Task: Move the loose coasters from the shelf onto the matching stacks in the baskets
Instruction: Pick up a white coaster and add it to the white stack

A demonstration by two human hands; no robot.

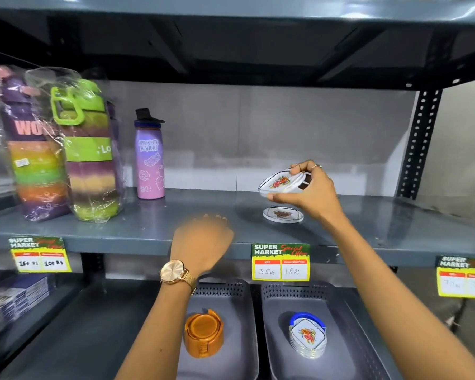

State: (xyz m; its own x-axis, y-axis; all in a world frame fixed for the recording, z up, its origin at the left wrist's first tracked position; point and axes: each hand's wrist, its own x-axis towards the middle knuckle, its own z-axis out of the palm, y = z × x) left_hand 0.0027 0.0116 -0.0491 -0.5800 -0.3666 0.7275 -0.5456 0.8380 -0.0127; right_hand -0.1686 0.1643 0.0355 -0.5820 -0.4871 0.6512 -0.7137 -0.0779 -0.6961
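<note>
My right hand (313, 190) is raised above the grey shelf (176, 226) and holds a small stack of white floral coasters (279, 183), tilted. Directly beneath it one round coaster with a brown pattern (283, 214) lies flat on the shelf. My left hand (202, 239), blurred and wearing a gold watch, hovers at the shelf's front edge with nothing visible in it; its fingers are hard to make out. On the lower level, the left basket (231, 292) holds an orange coaster stack (203, 334), and the right basket (340, 311) holds a white floral stack in a blue holder (307, 335).
Two large wrapped bottles (66, 149) and a pink bottle (149, 160) stand at the shelf's left. Price tags (280, 261) hang on the shelf's front lip. A perforated upright (420, 144) stands at the right, and boxed goods (14, 300) lie at the lower left.
</note>
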